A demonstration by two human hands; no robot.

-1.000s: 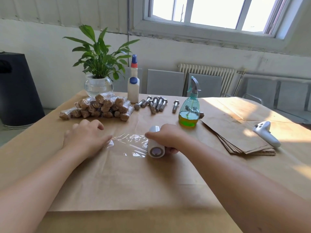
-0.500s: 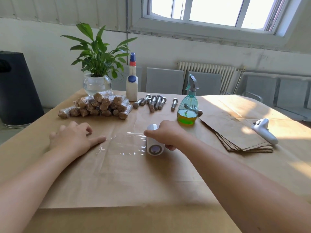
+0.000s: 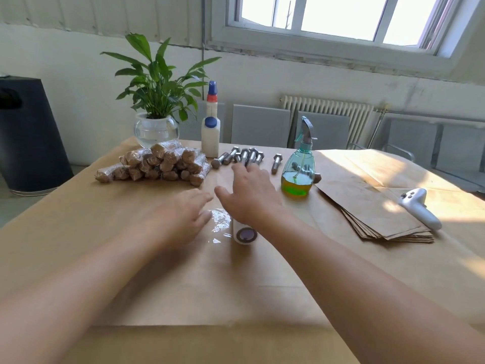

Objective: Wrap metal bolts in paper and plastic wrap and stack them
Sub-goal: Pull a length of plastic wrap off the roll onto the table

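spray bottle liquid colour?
Yellow-green liquid in the spray bottle, head view.

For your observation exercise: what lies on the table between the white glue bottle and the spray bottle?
In the head view, loose metal bolts lie between the glue bottle and the spray bottle.

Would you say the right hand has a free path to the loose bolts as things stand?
Probably yes. The right hand is open, its fingertips already at the bolts, with nothing between. The spray bottle stands off to their right, out of the way.
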